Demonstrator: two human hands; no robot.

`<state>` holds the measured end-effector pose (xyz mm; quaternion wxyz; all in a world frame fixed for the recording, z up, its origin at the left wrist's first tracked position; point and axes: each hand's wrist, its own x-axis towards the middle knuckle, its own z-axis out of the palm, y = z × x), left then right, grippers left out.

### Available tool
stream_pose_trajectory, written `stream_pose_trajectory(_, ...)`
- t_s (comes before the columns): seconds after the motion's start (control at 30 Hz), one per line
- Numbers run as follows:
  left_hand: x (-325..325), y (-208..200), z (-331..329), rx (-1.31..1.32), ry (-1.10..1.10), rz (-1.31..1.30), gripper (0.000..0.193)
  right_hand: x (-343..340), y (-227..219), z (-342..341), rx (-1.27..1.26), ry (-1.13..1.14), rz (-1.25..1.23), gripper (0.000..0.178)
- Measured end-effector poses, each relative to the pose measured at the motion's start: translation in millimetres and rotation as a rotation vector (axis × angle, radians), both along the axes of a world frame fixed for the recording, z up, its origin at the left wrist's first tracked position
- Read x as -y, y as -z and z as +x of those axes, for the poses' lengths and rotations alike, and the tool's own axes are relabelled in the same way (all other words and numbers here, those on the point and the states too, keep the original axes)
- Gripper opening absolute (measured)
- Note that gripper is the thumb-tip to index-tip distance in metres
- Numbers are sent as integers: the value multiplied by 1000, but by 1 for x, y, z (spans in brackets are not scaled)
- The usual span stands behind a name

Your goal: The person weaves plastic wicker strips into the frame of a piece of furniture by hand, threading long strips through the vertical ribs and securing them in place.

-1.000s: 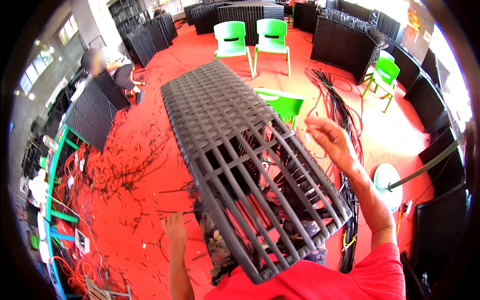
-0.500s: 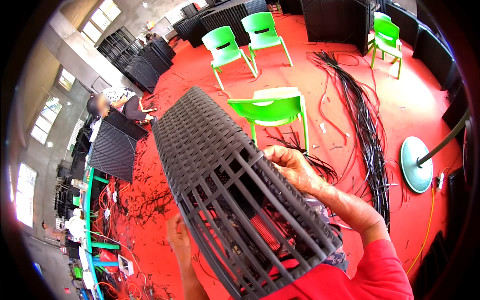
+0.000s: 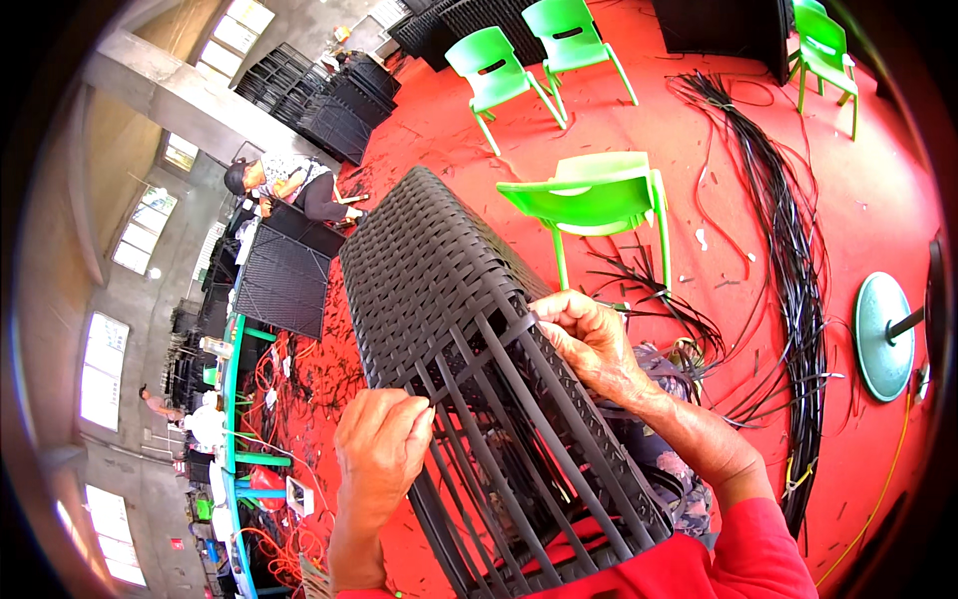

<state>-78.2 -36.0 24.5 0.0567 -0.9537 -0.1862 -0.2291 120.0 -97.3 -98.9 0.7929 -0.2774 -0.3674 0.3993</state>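
Note:
A black woven rattan-style piece [image 3: 429, 270], boxy and tapering, stands tilted before me. Its far part is closely woven; nearer to me, only bare lengthwise strips run over a hollow frame. A flat black plastic strip [image 3: 486, 356] crosses those lengthwise strips at the edge of the weave. At its right end my right hand [image 3: 594, 347] pinches it between thumb and forefinger, against the piece's corner. My left hand [image 3: 382, 444] is closed at the left side, fingertips at the strip's other end, which the fingers mostly hide.
A green chair [image 3: 599, 195] stands just beyond the piece, with two more chairs [image 3: 491, 70] farther off. Long black strips [image 3: 788, 270] lie bundled on the red floor at right, near a round stand base [image 3: 883, 336]. A person [image 3: 299, 185] sits at far left beside dark panels [image 3: 284, 275].
My left hand has risen from beside the piece to its upper left edge and closed there. My right hand keeps its pinch on the strip. The view has shifted left.

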Motion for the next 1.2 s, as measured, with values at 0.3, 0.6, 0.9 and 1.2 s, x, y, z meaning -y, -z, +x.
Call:
stream_pose_trajectory(0.3,-21,5,17,4,-117,111,16,-6,-4,0,-107,-42,-24,11)
stream_pose_trajectory(0.6,-14,-12,27,52,-12,272,17,-14,1,2,-121,-86,-33,8)
stream_pose_trajectory(0.9,-20,-26,57,57,31,-331,23,-13,0,2,-99,-13,-38,8)
stream_pose_trajectory(1.2,-17,-16,108,-84,98,-290,19,-11,4,14,85,42,22,6)
